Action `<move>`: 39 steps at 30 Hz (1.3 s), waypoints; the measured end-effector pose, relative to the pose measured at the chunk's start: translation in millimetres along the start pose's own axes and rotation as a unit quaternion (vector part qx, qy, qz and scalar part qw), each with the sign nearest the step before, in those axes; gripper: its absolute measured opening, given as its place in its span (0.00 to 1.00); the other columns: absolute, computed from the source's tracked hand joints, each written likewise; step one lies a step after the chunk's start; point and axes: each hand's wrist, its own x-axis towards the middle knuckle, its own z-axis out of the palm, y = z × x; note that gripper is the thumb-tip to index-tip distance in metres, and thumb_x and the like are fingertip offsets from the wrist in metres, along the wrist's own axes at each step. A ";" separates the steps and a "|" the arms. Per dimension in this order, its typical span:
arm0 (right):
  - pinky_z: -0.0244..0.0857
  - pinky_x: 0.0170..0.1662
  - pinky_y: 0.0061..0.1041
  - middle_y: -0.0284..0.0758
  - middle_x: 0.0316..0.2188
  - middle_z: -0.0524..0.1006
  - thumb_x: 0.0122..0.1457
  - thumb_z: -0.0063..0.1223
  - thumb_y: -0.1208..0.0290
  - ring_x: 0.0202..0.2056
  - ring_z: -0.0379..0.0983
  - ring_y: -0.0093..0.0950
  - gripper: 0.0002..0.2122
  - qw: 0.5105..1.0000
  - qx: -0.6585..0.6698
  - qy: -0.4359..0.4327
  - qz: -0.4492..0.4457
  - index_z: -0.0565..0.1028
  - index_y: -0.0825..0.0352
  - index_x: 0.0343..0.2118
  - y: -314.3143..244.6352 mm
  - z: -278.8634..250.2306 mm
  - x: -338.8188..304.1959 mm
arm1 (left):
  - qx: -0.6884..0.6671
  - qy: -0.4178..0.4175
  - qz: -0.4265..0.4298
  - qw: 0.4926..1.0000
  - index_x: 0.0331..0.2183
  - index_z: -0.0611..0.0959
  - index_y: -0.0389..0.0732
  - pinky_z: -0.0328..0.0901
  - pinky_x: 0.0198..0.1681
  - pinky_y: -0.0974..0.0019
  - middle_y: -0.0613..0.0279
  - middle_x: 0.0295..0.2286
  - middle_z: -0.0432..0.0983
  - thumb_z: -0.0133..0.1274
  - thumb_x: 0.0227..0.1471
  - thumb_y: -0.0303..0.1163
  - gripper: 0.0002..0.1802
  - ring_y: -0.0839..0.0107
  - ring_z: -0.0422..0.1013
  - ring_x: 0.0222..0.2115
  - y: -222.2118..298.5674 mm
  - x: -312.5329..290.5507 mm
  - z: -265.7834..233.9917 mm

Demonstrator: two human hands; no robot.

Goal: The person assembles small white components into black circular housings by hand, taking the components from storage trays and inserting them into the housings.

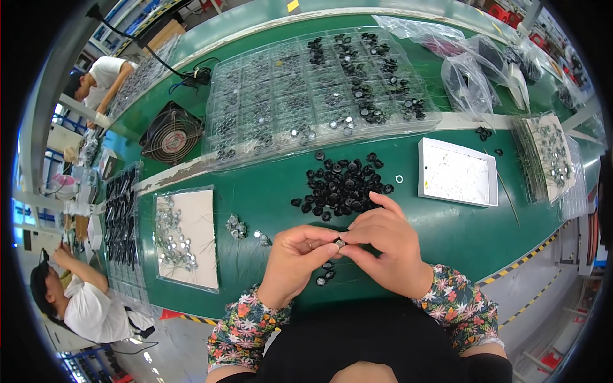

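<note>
My left hand (297, 256) and my right hand (390, 243) meet in front of me, fingertips pinched together around a small silver-and-black part (340, 242). Both hands are closed on it, and the fingers cover much of its shape. Just beyond them lies a heap of small round black parts (345, 185) on the green table (268, 185). A few black and silver pieces (325, 274) rest near my left hand, on my side of it. Left of that hand are small clusters of silver parts with thin wires (236, 226).
A clear compartment tray (274, 96) with black and silver parts spans the back. To the right stands a white box (456, 198) of tiny pieces. A board of silver parts (204, 262) and a black fan (171, 137) are at left. Two people in white shirts work there.
</note>
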 end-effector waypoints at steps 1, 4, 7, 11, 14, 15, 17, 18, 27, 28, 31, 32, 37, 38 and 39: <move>0.58 0.56 0.41 0.29 0.24 0.75 0.42 0.65 0.77 0.31 0.74 0.27 0.10 0.999 0.033 -0.011 0.029 0.78 0.63 0.30 0.9 -0.2 0.1 | 0.000 0.000 0.000 1.000 0.37 0.80 0.32 0.71 0.42 0.68 0.53 0.35 0.79 0.54 0.50 0.16 0.09 0.69 0.76 0.36 0.5 0.7 1.6; 0.56 0.57 0.42 0.29 0.25 0.77 0.43 0.66 0.77 0.31 0.75 0.27 0.08 0.993 0.089 -0.015 0.080 0.77 0.62 0.27 0.1 -0.4 1.2 | 0.001 -0.006 0.021 1.000 0.37 0.80 0.32 0.71 0.42 0.67 0.51 0.36 0.79 0.53 0.51 0.16 0.09 0.68 0.76 0.37 2.2 1.9 5.0; 0.56 0.58 0.42 0.28 0.24 0.77 0.45 0.64 0.77 0.30 0.75 0.24 0.08 0.984 0.123 -0.026 0.124 0.76 0.63 0.27 0.0 -0.4 1.0 | 0.008 -0.010 0.020 1.000 0.37 0.80 0.32 0.71 0.43 0.68 0.51 0.37 0.78 0.53 0.51 0.16 0.09 0.68 0.76 0.38 0.7 2.1 2.8; 0.56 0.58 0.41 0.26 0.23 0.76 0.47 0.63 0.77 0.28 0.73 0.20 0.07 0.970 0.175 -0.029 0.163 0.75 0.64 0.28 -0.4 -1.1 0.6 | 0.018 -0.013 0.009 1.000 0.38 0.81 0.32 0.71 0.44 0.68 0.52 0.38 0.78 0.53 0.50 0.16 0.10 0.68 0.75 0.39 1.0 0.2 -0.2; 0.56 0.58 0.39 0.25 0.23 0.74 0.48 0.61 0.77 0.28 0.71 0.19 0.07 0.951 0.231 -0.039 0.202 0.75 0.65 0.29 -1.3 -2.0 0.8 | 0.041 -0.020 0.004 0.999 0.38 0.81 0.32 0.70 0.44 0.68 0.52 0.39 0.77 0.53 0.50 0.15 0.11 0.69 0.75 0.39 4.2 -1.1 0.3; 0.56 0.58 0.37 0.26 0.23 0.74 0.48 0.61 0.77 0.28 0.71 0.19 0.07 0.945 0.240 -0.038 0.217 0.74 0.65 0.29 -2.9 -2.2 1.1 | 0.057 -0.024 0.006 0.998 0.38 0.82 0.32 0.70 0.44 0.69 0.53 0.40 0.77 0.53 0.50 0.15 0.11 0.70 0.75 0.39 5.1 -1.6 0.7; 0.57 0.58 0.36 0.26 0.23 0.73 0.48 0.61 0.78 0.28 0.70 0.19 0.06 0.939 0.248 -0.037 0.236 0.74 0.66 0.29 -3.9 -2.9 0.9 | 0.075 -0.030 0.016 0.997 0.38 0.82 0.32 0.70 0.44 0.69 0.53 0.40 0.77 0.53 0.50 0.14 0.12 0.70 0.74 0.39 4.5 -1.7 -0.1; 0.57 0.58 0.35 0.26 0.23 0.72 0.48 0.60 0.77 0.29 0.70 0.19 0.07 0.933 0.255 -0.043 0.249 0.74 0.66 0.29 -3.9 -3.2 0.7 | 0.094 -0.036 0.027 0.995 0.39 0.82 0.33 0.70 0.44 0.70 0.53 0.40 0.77 0.53 0.50 0.14 0.12 0.70 0.74 0.39 3.8 -1.7 -0.6; 0.61 0.47 0.28 0.28 0.23 0.71 0.48 0.59 0.78 0.29 0.69 0.19 0.08 0.939 0.241 -0.061 0.238 0.71 0.67 0.30 2.0 0.4 -1.1 | 0.118 0.001 0.077 0.990 0.39 0.82 0.34 0.71 0.42 0.72 0.53 0.39 0.76 0.54 0.50 0.15 0.13 0.70 0.75 0.38 -7.0 -6.0 4.8; 0.58 0.58 0.37 0.26 0.24 0.70 0.48 0.59 0.78 0.29 0.68 0.19 0.07 0.936 0.238 -0.070 0.251 0.71 0.66 0.29 2.5 0.4 -0.9 | 0.118 0.000 0.074 0.990 0.39 0.82 0.34 0.71 0.42 0.72 0.53 0.39 0.76 0.54 0.50 0.15 0.13 0.70 0.75 0.38 -7.7 -5.9 3.9; 0.59 0.58 0.38 0.28 0.24 0.72 0.49 0.59 0.79 0.29 0.70 0.21 0.07 0.941 0.230 -0.057 0.242 0.72 0.67 0.29 7.6 4.5 -3.1 | 0.147 0.005 0.074 0.986 0.39 0.82 0.34 0.71 0.42 0.71 0.52 0.39 0.76 0.53 0.50 0.15 0.12 0.69 0.75 0.37 -10.1 -3.3 0.9; 0.59 0.58 0.38 0.28 0.24 0.72 0.49 0.59 0.79 0.29 0.70 0.21 0.07 0.942 0.229 -0.055 0.240 0.72 0.67 0.29 9.0 4.9 -2.5 | 0.113 0.017 0.062 0.992 0.39 0.81 0.33 0.71 0.42 0.70 0.52 0.40 0.76 0.53 0.51 0.15 0.12 0.70 0.75 0.37 -11.5 -1.3 0.9; 0.66 0.40 0.30 0.34 0.25 0.76 0.47 0.61 0.76 0.28 0.74 0.33 0.06 0.985 0.110 -0.015 0.130 0.74 0.66 0.27 11.6 4.1 0.5 | 0.066 0.034 0.068 0.995 0.39 0.80 0.33 0.72 0.42 0.69 0.55 0.40 0.75 0.52 0.52 0.15 0.11 0.70 0.74 0.37 -8.2 2.5 5.2; 0.66 0.40 0.30 0.34 0.25 0.76 0.47 0.61 0.76 0.28 0.74 0.33 0.06 0.985 0.110 -0.014 0.131 0.74 0.66 0.27 10.5 3.7 0.2 | 0.061 0.038 0.067 0.995 0.39 0.80 0.33 0.72 0.42 0.69 0.56 0.40 0.74 0.51 0.52 0.15 0.11 0.71 0.74 0.37 -8.8 2.9 4.0; 0.65 0.43 0.32 0.33 0.24 0.77 0.46 0.61 0.76 0.28 0.74 0.33 0.06 0.989 0.090 -0.012 0.120 0.74 0.66 0.27 9.2 3.7 -0.2 | 0.055 0.041 0.066 0.995 0.38 0.80 0.33 0.72 0.42 0.69 0.57 0.40 0.74 0.51 0.51 0.15 0.11 0.72 0.74 0.38 -9.8 3.1 3.1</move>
